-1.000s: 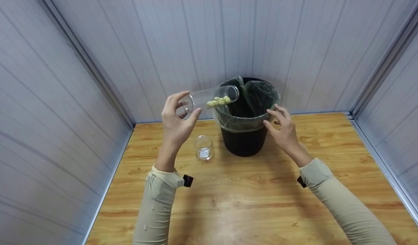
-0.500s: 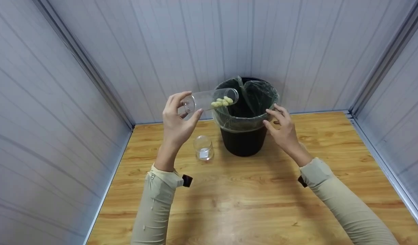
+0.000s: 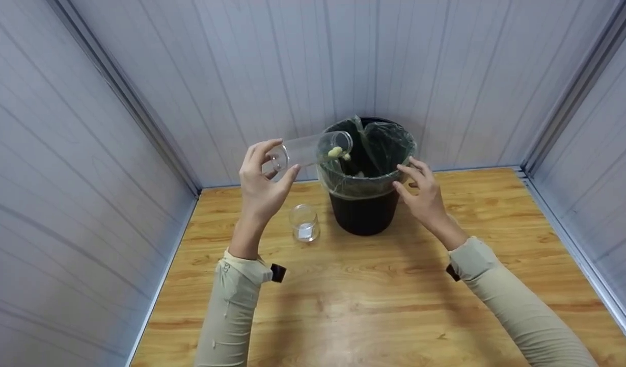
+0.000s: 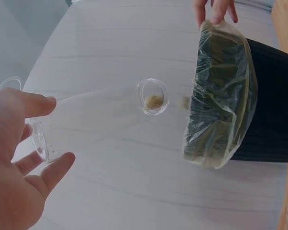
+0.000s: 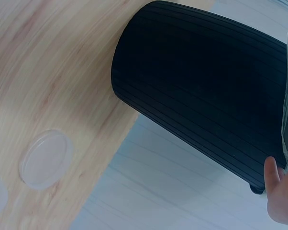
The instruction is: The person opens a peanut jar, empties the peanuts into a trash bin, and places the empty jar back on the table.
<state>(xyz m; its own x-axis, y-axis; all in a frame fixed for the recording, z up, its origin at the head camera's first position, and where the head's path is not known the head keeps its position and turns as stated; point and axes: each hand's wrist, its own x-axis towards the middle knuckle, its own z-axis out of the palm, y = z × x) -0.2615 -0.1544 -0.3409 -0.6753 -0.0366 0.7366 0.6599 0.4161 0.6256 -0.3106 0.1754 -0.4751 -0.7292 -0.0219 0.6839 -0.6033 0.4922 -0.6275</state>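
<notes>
My left hand (image 3: 264,178) grips a tall clear jar (image 3: 305,148) by its base end and holds it tilted, its mouth over the left rim of a black trash can (image 3: 366,214). Near the mouth lie a few small yellow lumps (image 3: 336,152); another lump (image 4: 184,102) is in the air between jar and can in the left wrist view. A translucent green bag (image 3: 353,186) lines the can and folds over its rim. With thumb and fingers, my right hand (image 3: 424,196) pinches the rim and bag at the right side.
A short clear glass (image 3: 305,224) with a white label stands on the wooden surface (image 3: 353,306), left of the can. Pale panel walls (image 3: 251,76) rise behind the can and on both sides.
Several yellow lumps have slid out of the jar's mouth toward the can, so fewer are inside it. The jar shifted slightly left. My right hand stays at the rim.
</notes>
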